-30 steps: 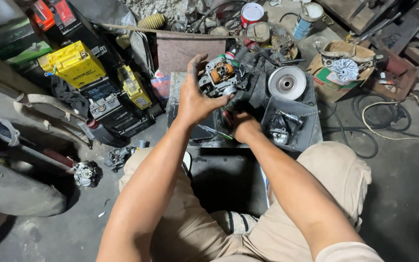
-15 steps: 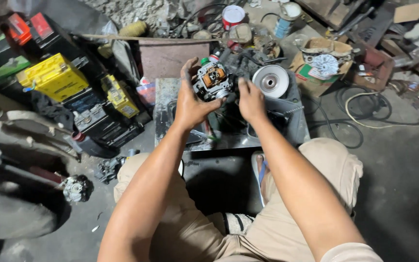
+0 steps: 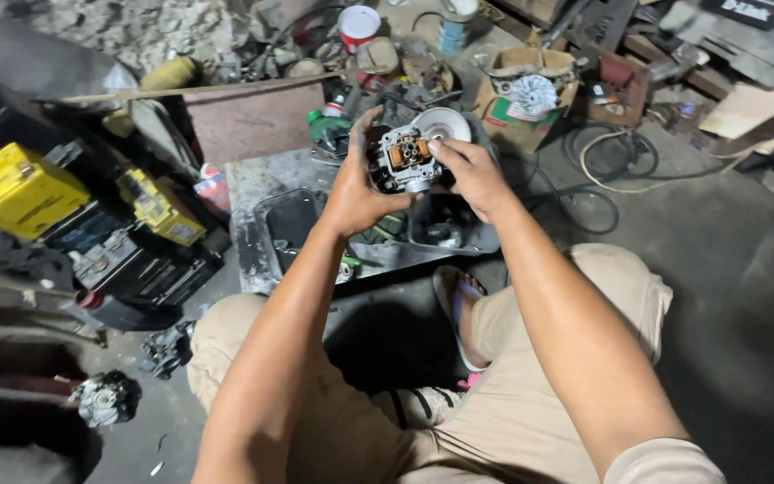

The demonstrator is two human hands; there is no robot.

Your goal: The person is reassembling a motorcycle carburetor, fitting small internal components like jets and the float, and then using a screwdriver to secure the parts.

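Here the left hand (image 3: 356, 193) and right hand (image 3: 468, 175) both close around a small motor assembly (image 3: 402, 159) with orange windings, lifted above the metal tray (image 3: 266, 202). Its internals lie exposed, so disassembly looks partway; loose parts sit below in the grey bin (image 3: 459, 235).

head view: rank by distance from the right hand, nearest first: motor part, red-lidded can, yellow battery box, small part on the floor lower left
1. motor part: held between the right hand and left hand.
2. red-lidded can: top centre, behind the hands.
3. yellow battery box and small part on the floor: both far left, too close to rank.
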